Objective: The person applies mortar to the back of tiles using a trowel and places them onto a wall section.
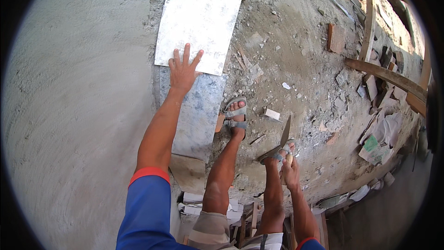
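My left hand [184, 72] lies with fingers spread on the near end of a long whitish sheet [201, 18], which runs away from me along the foot of the plastered wall. A second, greyer sheet [196, 115] lies under that near end and reaches back toward me. In my right hand [290, 173] is a pointed trowel [286, 132], gripped by its light wooden handle. Its blade points up and away, just above my right sandalled foot [282, 150].
Grey plastered wall [78, 88] fills the left side. Rubble covers the dirt floor [282, 65]. At right are a brick [336, 38], wooden boards [386, 76], broken pieces and a crumpled bag [381, 134]. A brownish board [187, 173] and stacked white blocks [192, 203] are near me.
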Motion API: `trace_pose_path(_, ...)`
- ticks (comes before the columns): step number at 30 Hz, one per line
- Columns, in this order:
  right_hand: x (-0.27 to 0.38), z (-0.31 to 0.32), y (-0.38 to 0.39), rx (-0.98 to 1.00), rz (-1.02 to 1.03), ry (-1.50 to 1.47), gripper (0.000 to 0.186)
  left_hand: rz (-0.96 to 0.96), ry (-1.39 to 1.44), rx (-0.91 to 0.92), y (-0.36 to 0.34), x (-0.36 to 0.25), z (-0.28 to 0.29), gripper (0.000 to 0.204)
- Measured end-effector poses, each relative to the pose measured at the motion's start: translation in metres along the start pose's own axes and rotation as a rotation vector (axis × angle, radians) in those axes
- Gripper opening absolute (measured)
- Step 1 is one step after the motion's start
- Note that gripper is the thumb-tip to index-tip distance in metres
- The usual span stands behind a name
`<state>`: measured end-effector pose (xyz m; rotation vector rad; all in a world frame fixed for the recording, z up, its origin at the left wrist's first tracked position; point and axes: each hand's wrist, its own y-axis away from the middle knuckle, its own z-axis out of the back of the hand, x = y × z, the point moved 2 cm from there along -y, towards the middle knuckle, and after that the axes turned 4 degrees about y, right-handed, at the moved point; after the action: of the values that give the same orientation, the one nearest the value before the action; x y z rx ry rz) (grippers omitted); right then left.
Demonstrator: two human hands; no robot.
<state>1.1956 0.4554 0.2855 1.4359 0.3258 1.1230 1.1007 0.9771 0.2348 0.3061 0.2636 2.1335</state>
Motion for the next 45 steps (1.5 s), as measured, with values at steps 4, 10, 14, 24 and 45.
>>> trace_pose_path(4,0.001,-0.005,-0.011,0.001,-0.009,-0.040,0.016,0.073,-0.029,0.016,-0.004,-0.008,-0.009,0.086)
trace_pose_path(10,0.008,-0.001,-0.019,0.000,-0.082,-0.167,0.018,0.010,0.069,0.020,-0.008,-0.030,-0.006,0.082)
trace_pose_path(14,0.007,-0.003,-0.022,0.046,-0.090,-0.259,0.015,0.049,0.076,0.041,-0.007,-0.046,-0.001,0.075)
trace_pose_path(24,-0.030,0.040,0.008,-0.015,-0.240,-0.440,0.020,-0.539,0.373,0.132,0.024,-0.248,-0.019,0.060)
trace_pose_path(45,-0.190,0.158,0.041,-0.008,-0.371,-1.191,0.032,0.337,1.238,0.889,0.106,-0.527,-0.156,0.023)
